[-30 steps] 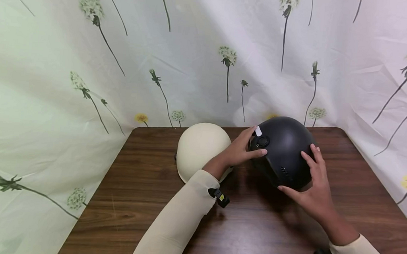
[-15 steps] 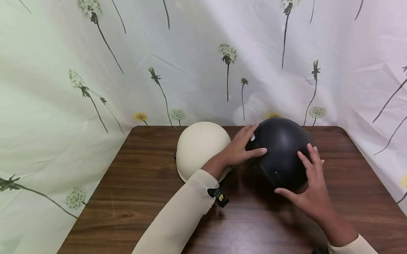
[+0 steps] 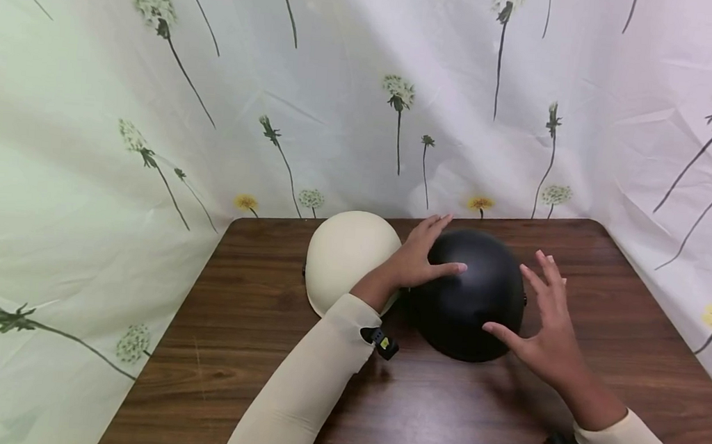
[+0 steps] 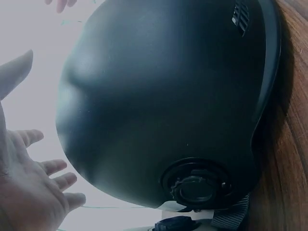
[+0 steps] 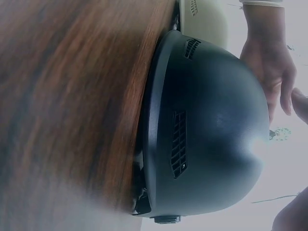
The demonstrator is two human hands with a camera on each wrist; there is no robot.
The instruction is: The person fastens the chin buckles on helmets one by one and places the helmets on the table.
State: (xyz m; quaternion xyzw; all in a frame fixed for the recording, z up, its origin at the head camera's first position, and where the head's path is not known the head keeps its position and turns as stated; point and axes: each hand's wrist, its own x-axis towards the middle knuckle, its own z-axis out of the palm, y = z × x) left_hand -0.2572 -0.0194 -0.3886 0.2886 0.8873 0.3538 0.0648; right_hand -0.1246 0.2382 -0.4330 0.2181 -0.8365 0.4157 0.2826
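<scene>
A matte black helmet (image 3: pixel 472 297) sits dome up on the wooden table, its rim down on the wood. Its side dial (image 4: pixel 195 187) and strap show in the left wrist view, and its slotted vents (image 5: pixel 179 144) in the right wrist view. Over the helmet's left side is my left hand (image 3: pixel 415 256), fingers spread; the left wrist view has a gap between fingers and shell. To the helmet's right, my right hand (image 3: pixel 549 338) is held up with thumb and fingers apart, holding nothing. Beside the black helmet, a cream helmet (image 3: pixel 353 257) stands partly behind my left wrist.
The dark wooden table (image 3: pixel 245 353) has its far edge against a hanging white cloth (image 3: pixel 340 109) printed with dandelions. More of this cloth runs along the left and right sides. Wrist cameras (image 3: pixel 384 344) are strapped over both cream sleeves.
The black helmet has turned and come down leftward and nearer onto the table, out of both hands' hold. The hands stay almost in place. The cream helmet has not moved.
</scene>
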